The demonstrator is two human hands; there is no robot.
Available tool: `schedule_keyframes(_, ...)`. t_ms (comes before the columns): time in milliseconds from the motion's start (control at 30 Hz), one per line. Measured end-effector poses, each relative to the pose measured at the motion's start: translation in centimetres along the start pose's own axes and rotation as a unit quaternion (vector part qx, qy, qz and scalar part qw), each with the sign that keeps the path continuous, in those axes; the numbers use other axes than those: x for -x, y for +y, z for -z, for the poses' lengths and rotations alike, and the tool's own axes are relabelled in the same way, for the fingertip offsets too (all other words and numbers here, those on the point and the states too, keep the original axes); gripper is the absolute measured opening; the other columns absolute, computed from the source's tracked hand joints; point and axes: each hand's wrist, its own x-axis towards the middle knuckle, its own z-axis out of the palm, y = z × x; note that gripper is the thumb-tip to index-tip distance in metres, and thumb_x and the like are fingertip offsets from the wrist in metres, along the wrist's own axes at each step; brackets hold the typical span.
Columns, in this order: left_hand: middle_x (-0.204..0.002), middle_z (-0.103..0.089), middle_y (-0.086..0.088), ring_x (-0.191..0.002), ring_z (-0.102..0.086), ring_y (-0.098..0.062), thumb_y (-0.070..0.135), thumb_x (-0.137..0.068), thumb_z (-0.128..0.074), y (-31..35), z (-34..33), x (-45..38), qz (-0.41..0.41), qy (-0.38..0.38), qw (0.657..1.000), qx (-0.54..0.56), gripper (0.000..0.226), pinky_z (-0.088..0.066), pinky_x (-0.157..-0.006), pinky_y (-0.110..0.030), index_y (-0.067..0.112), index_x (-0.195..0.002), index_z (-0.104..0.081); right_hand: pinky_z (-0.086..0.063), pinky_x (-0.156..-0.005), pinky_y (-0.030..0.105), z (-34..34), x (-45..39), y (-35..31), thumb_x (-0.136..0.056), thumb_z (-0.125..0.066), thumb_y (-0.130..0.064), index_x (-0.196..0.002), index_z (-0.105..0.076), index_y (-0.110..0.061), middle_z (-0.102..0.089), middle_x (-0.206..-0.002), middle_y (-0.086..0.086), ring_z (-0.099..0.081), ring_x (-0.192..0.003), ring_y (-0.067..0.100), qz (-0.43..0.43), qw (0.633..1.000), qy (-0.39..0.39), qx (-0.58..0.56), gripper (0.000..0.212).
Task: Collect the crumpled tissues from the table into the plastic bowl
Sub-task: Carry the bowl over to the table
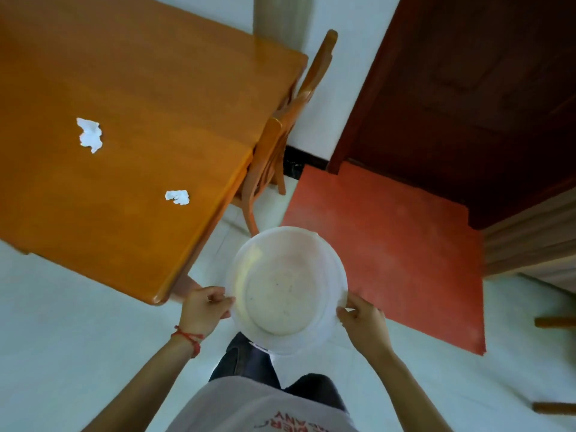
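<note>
— So, how far has the person got with the job?

— Not far at all; the big wooden table [124, 98] has both tissues on it, and nothing has gone into the plastic bowl [285, 289] yet; the bowl looks empty inside, with only a few small marks on its bottom.

— Where is the bowl?

— It is up in the air, off the table, just past the table's near corner and over the pale floor; the person holds it by the rim with both hands; the left hand [204, 310] pinches the left side of the rim, thumb on top, and the right hand [363, 322] pinches the right side the same way.

— And the tissues?

— The bigger tissue [89, 135] lies far in on the table; the smaller tissue [177, 197] lies nearer the bowl, well apart from the first one; neither hand touches them.

— So what is left?

— Nearly all of it, it seems; both tissues must be picked up and dropped in the bowl.
</note>
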Motion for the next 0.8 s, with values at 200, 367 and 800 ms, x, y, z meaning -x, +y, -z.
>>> schedule_keyframes(200,-0.070,-0.066,-0.028,-0.069,-0.060,-0.035,0.003,-0.079,-0.064,1.3,-0.4,-1.2,0.036,0.051,0.998,0.024,0.022,-0.046,-0.067,-0.022,-0.016,-0.068,-0.062,-0.041,-0.052,0.016,0.7,-4.4,-2.3,-0.083,-0.053,-0.008,-0.102,-0.065,-0.020,-0.064,-0.068,-0.010,-0.054,-0.061,0.016,0.025,0.999,-0.020,0.028,0.025)
schedule_keyframes(367,-0.051,-0.062,0.001,-0.066,-0.063,-0.029,0.012,-0.079,-0.066,1.4,-0.2,-1.3,0.067,0.086,0.994,0.032,0.025,-0.053,-0.076,-0.039,0.008,-0.055,-0.060,-0.044,-0.054,0.014,1.0,-7.9,-3.9,-0.082,-0.054,-0.008,-0.089,-0.064,-0.030,-0.068,-0.071,0.000,-0.059,-0.064,0.020,0.047,0.995,-0.076,0.047,0.025)
schedule_keyframes(800,-0.059,-0.065,0.007,-0.049,-0.060,0.008,0.014,-0.078,-0.067,4.6,-5.9,-1.0,0.202,0.257,0.941,0.082,0.011,-0.040,-0.062,-0.012,0.006,-0.083,-0.072,-0.041,-0.053,0.015,3.1,-18.3,-8.7,-0.081,-0.050,-0.001,-0.101,-0.066,-0.011,-0.070,-0.085,0.014,-0.063,-0.082,0.029,0.185,0.949,-0.224,0.125,0.027)
